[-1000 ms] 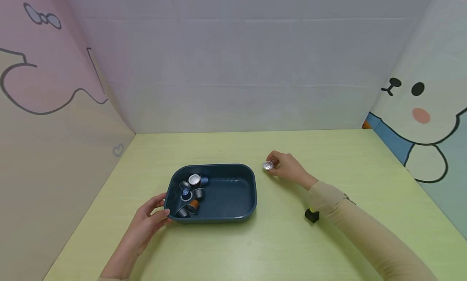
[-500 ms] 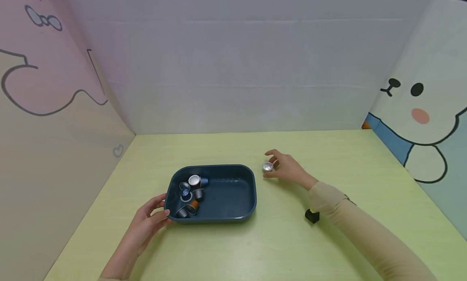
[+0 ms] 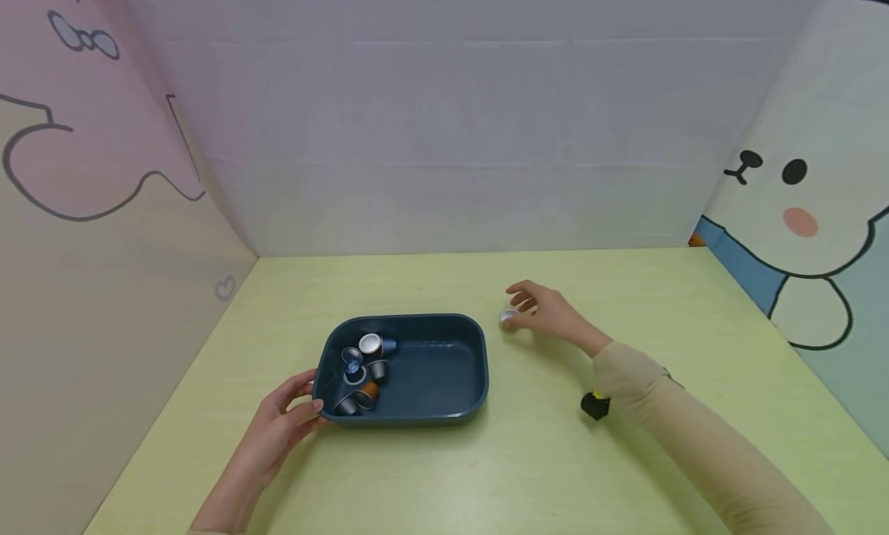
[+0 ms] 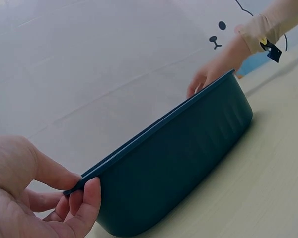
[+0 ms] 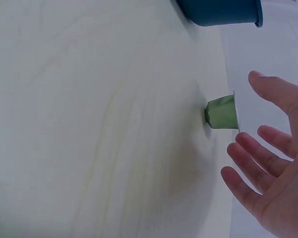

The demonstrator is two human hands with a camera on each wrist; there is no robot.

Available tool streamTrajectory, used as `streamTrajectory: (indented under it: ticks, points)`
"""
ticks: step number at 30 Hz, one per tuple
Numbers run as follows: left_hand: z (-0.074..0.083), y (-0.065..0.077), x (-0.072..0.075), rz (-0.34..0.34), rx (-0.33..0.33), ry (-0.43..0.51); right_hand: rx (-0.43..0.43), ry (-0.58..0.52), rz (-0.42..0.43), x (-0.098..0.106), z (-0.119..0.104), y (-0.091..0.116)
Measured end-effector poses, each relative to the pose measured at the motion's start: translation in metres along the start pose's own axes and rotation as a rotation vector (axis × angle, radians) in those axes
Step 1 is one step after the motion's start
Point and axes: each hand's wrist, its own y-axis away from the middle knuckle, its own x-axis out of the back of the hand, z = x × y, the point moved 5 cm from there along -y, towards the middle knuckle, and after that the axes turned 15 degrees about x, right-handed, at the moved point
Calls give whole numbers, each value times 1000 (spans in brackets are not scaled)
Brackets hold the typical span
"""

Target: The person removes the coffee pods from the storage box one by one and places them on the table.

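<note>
My left hand [image 3: 278, 419] pinches the rim of a dark blue plastic tray [image 3: 430, 411] at its front left corner, thumb on top and fingers beneath, as the left wrist view [image 4: 54, 198] also shows. Several used-looking coffee capsules [image 3: 370, 343], silver, blue and orange, lie jumbled in the tray's left part. Right of the tray, a green coffee capsule [image 5: 222, 112] stands on its narrow base, silver lid [image 3: 508, 316] upward. Spread above it is my right hand [image 3: 549, 311], fingers loose and apart from the capsule in the right wrist view; from the head its thumb overlaps the lid.
A pale yellow-green table [image 3: 444, 481] carries everything. A white wall [image 3: 444, 133] closes it off behind, with cartoon-printed panels [image 3: 799, 172] at the sides. A small black and yellow piece [image 3: 595, 405] hangs beneath the right sleeve.
My right fingers have let go of the green capsule, spread, and risen slightly away from it. The capsule stays in place on the table. Left hand and tray have not moved.
</note>
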Motion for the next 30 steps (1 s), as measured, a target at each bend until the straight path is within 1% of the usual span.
streamTrajectory:
  ticks: [6, 11, 20, 27, 30]
  points:
    - [0, 1, 0, 3, -1, 1, 39, -34, 14, 6, -15, -9]
    - [0, 1, 1, 9, 5, -1, 78, -52, 0, 7, -29, -22]
    - [0, 1, 1, 3, -2, 2, 175, -100, -91, 1, -59, -48]
    - [0, 2, 0, -4, -13, 9, 231, -153, -210, -5, -78, -70]
    - [1, 2, -1, -11, -19, 12, 247, -151, -249, -8, -84, -79]
